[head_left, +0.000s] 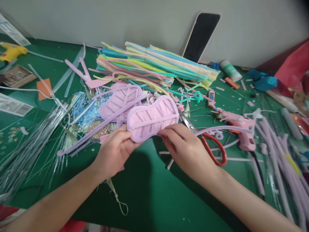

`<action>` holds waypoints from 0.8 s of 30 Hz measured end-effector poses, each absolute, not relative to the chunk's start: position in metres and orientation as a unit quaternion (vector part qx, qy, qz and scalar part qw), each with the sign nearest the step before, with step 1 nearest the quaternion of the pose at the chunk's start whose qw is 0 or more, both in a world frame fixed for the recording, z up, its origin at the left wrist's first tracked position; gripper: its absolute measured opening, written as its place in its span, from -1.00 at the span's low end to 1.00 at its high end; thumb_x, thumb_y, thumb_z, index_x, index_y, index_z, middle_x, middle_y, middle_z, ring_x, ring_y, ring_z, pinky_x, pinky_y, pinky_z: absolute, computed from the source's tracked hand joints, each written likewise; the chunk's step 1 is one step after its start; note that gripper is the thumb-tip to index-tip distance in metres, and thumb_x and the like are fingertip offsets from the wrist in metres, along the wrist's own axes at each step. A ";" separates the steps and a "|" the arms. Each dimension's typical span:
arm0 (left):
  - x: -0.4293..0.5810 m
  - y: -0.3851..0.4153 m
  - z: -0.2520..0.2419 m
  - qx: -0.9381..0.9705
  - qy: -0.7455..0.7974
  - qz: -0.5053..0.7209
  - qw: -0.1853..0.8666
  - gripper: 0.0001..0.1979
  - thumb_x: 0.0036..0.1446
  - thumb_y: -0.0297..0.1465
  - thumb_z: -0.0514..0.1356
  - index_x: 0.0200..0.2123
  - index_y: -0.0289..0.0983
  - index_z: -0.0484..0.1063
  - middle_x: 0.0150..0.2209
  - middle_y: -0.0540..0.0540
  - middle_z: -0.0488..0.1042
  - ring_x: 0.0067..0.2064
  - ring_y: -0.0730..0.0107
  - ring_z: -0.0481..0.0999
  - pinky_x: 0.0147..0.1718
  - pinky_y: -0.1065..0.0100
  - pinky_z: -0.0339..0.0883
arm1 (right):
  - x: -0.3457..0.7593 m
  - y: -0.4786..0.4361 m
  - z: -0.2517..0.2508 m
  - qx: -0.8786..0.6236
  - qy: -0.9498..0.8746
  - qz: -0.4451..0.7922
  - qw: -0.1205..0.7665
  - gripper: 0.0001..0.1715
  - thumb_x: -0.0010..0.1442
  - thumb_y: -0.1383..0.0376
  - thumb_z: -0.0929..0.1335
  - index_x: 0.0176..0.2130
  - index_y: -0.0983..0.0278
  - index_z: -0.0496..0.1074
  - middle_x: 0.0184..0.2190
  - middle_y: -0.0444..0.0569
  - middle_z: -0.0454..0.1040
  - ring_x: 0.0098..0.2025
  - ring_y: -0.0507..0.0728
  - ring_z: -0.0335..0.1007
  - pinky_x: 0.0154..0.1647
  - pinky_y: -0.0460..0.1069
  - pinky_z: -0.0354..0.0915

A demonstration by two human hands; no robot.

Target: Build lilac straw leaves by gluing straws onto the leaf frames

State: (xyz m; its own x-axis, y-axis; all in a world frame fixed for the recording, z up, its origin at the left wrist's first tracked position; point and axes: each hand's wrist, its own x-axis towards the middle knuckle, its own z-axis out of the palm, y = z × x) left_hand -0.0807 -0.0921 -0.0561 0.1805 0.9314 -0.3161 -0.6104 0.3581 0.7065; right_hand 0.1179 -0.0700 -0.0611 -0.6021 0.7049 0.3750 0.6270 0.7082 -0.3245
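Note:
A pale purple leaf-shaped piece [154, 117], edged and veined with fuzzy pipe cleaner, is held up off the table between both hands. My left hand [116, 149] pinches its lower left end, thumb on the front face. At its lower right edge are the closed fingertips of my right hand [183, 145]; the tips are partly hidden. Behind it lies a second purple leaf piece [120, 101] with a long pipe-cleaner stem [96, 130]. Red-handled scissors [213, 151] rest just right of my right hand, partly covered by it.
Bundles of coloured pipe cleaners [154, 64] lie at the back below a leaning phone [202, 37]. A pink glue gun [241, 125] lies at right near purple pipe cleaners [282, 161]. Thin wires [36, 154] and a yellow glue gun [12, 51] are at left.

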 end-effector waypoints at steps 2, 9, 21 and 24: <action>-0.080 -0.094 -0.059 0.238 0.401 0.522 0.714 -0.57 0.22 -0.48 0.08 0.14 -0.26 0.42 0.08 -0.11 0.54 0.29 0.03 0.27 0.26 0.01 0.18 | 0.118 -0.070 -0.061 -0.373 -0.891 0.082 0.245 -0.66 0.12 0.64 0.29 -0.13 0.44 0.46 -0.24 0.14 0.49 -0.20 0.22 0.42 -0.22 0.06 0.40; -0.083 -0.098 -0.065 0.267 0.463 0.504 0.678 -0.61 0.25 -0.38 0.18 0.14 -0.17 0.43 0.13 -0.08 0.50 0.27 0.05 0.30 0.19 0.12 0.30 | 0.117 -0.070 -0.061 -0.370 -0.891 0.077 0.252 -0.70 0.14 0.62 0.29 -0.15 0.43 0.47 -0.26 0.13 0.50 -0.21 0.21 0.42 -0.23 0.06 0.41; -0.083 -0.097 -0.059 0.302 0.415 0.497 0.700 -0.56 0.22 -0.37 0.21 0.18 -0.16 0.39 0.17 -0.09 0.46 0.28 0.04 0.30 0.17 0.16 0.34 | 0.118 -0.069 -0.061 -0.370 -0.887 0.078 0.265 -0.70 0.16 0.61 0.28 -0.14 0.41 0.45 -0.26 0.13 0.50 -0.22 0.19 0.42 -0.24 0.06 0.41; -0.079 -0.096 -0.058 0.318 0.434 0.477 0.695 -0.46 0.12 -0.44 0.32 0.18 -0.16 0.37 0.18 -0.07 0.45 0.26 0.12 0.33 0.20 0.26 0.31 | 0.117 -0.068 -0.061 -0.374 -0.882 0.079 0.277 -0.69 0.16 0.62 0.27 -0.14 0.40 0.45 -0.25 0.12 0.51 -0.22 0.18 0.42 -0.23 0.05 0.41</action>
State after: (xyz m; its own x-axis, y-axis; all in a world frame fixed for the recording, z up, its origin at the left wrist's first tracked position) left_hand -0.0790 -0.0964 -0.0584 0.1680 0.9391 -0.2997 -0.3884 0.3425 0.8555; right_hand 0.1174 -0.0684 -0.0607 -0.5669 0.7025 0.4302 0.6148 0.7084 -0.3466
